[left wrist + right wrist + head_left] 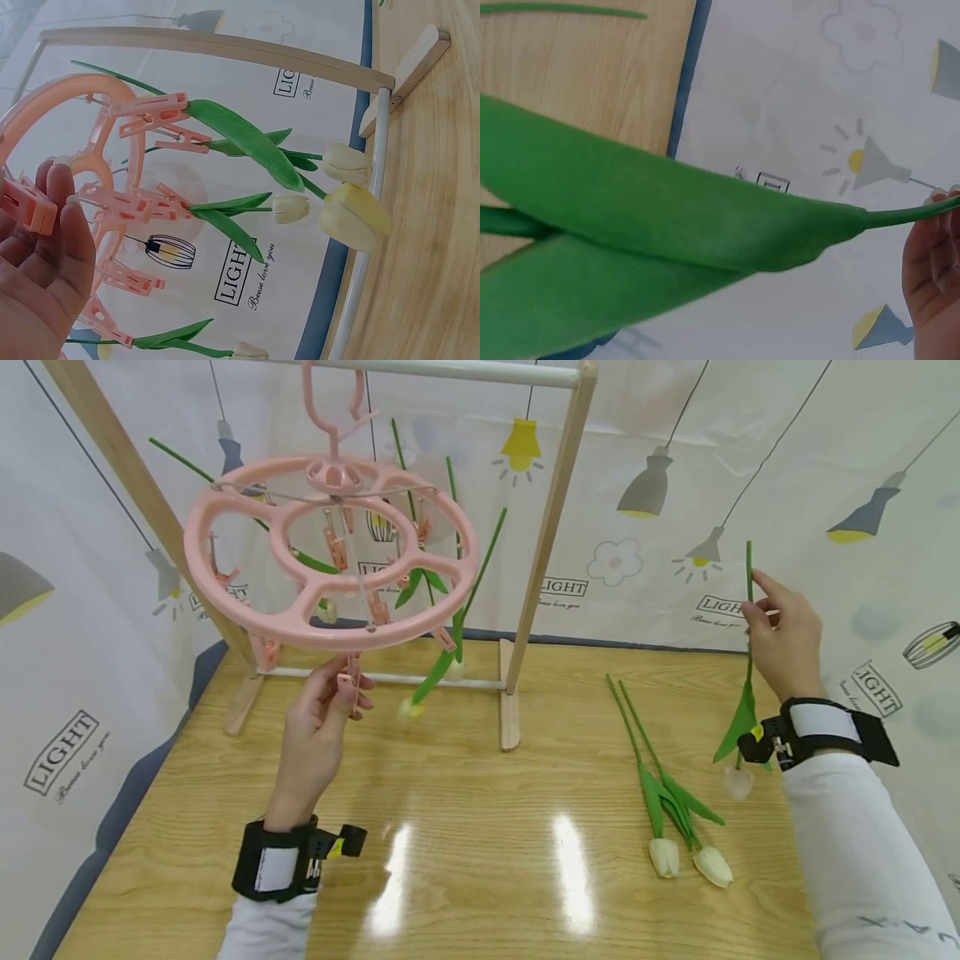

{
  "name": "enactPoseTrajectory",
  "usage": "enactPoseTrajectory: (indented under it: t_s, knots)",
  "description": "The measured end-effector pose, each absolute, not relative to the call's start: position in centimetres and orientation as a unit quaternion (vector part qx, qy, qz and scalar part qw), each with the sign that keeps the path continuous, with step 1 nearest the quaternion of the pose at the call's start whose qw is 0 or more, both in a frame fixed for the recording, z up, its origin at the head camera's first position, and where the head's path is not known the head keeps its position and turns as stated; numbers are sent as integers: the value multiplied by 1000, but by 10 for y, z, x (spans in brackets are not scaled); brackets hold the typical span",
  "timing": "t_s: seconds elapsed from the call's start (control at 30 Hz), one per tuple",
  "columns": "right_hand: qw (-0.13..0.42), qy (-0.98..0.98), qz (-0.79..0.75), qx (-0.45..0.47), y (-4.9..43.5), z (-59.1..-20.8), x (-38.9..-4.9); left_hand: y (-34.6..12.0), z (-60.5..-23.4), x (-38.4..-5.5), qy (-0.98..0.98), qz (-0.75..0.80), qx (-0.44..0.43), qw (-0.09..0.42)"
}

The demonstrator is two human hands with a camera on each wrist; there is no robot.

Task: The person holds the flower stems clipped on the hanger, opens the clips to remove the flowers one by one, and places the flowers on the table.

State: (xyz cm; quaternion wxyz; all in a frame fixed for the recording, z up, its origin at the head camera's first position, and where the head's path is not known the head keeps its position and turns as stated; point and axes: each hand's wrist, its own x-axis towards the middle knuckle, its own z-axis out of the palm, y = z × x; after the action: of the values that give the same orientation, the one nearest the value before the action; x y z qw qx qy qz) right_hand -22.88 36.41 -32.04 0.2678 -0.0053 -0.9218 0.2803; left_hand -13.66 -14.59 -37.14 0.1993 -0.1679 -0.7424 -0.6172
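Observation:
My left hand point(311, 747) pinches a pink clothespin point(31, 208) at the near rim of a round pink hanger point(330, 635). Off to the right, my right hand point(787, 639) holds an artificial tulip point(742, 722) by its green stem, its pale bloom hanging down. In the right wrist view the broad leaves of this tulip point(667, 217) fill much of the frame. Several tulips hang bloom-down from other clothespins on the hanger, among them a yellowish one point(352, 216) and a white one point(290, 209) in the left wrist view.
A frame with wooden posts point(551, 527) and a white top bar point(465, 368) carries the hanger. Two white tulips point(664, 857) lie on the wooden table point(480, 860), right of the frame. Behind stands a lamp-patterned white cloth point(645, 585).

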Motion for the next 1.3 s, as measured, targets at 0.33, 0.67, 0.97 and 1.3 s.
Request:
enactPoseTrajectory:
  t_s: [0.33, 0.67, 0.97, 1.3]
  knots:
    - [290, -932, 216, 37, 382, -342, -228, -146, -373, -136, -743, -616, -166, 202]
    - [233, -956, 175, 28, 389, -365, -226, -147, -374, -136, -745, -610, -170, 208]
    - [206, -964, 152, 64, 390, -384, -227, -147, -373, -135, -746, -612, -165, 205]
    - [106, -983, 146, 36, 384, -398, -224, -147, -373, -133, -744, -617, -155, 205]
